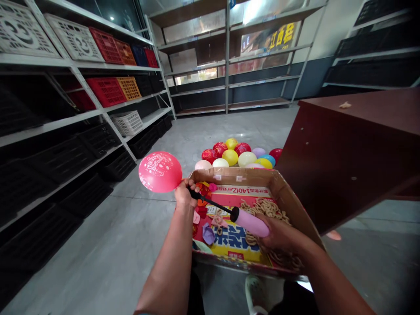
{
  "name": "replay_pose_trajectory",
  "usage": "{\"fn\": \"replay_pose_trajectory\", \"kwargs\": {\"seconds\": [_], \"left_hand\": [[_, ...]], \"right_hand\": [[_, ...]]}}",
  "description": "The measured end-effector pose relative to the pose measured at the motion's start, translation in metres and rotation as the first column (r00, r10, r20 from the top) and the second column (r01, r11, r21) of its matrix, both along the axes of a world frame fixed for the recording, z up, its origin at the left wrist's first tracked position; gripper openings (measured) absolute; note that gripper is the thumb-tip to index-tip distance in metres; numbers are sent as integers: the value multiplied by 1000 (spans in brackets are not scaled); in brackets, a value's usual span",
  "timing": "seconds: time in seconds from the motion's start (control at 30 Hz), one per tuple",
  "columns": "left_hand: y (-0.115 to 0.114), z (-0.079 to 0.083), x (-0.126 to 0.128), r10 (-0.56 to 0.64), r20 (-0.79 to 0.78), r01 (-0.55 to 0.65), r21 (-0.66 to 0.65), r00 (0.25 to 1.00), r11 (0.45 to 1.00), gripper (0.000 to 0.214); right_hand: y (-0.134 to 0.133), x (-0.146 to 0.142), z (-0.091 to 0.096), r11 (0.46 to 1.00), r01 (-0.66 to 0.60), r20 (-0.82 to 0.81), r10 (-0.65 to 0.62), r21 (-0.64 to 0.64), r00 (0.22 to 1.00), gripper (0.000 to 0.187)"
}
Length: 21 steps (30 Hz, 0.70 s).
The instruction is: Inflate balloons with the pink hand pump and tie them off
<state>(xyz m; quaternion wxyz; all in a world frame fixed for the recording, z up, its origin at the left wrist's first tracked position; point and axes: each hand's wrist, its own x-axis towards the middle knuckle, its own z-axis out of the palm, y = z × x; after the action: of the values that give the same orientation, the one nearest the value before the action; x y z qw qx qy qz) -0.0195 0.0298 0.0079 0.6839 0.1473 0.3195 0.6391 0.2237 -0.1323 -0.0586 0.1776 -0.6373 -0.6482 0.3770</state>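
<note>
My left hand [184, 193] is closed around the neck of an inflated pink balloon [159, 171] and the black nozzle end of a hand pump. My right hand [277, 234] is wrapped round the pump's pink barrel [252, 222], its black rod extended toward the left hand. Both hands hover over an open cardboard box [282, 188] that holds flat uninflated balloons [208, 232] on the left and a heap of tan rubber bands [267, 208] on the right.
A cluster of several inflated balloons [239, 156] lies on the grey floor beyond the box. Metal shelves with plastic crates [106, 91] line the left wall. A dark red-brown table [354, 144] stands close on the right. More empty shelving [229, 65] stands at the back.
</note>
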Motion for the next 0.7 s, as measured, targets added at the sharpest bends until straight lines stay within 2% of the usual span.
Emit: {"fn": "replay_pose_trajectory", "kwargs": {"seconds": [0.1,0.2,0.33,0.47,0.57,0.7], "left_hand": [[-4,0,4,3,-8,-3,0,1000,1000,18],[-10,-1,12,-30,-16,30,-8,999,1000,19],[-21,-9,27,-73,-51,73,4,996,997,17],[-28,-13,37,-94,-86,95,6,992,995,17],[-25,-8,32,-79,-71,79,-1,994,997,18],[-15,1,14,-40,-26,40,8,999,999,18]], "right_hand": [[0,-6,2,1000,13,92,-15,27,996,57],[5,-21,1,998,14,150,-23,58,988,49],[13,-40,-4,989,19,172,-44,147,984,37],[17,-50,-8,982,49,172,-81,184,982,38],[16,-47,-6,984,46,130,-69,175,989,37],[9,-26,-2,998,16,11,-17,59,1000,39]]}}
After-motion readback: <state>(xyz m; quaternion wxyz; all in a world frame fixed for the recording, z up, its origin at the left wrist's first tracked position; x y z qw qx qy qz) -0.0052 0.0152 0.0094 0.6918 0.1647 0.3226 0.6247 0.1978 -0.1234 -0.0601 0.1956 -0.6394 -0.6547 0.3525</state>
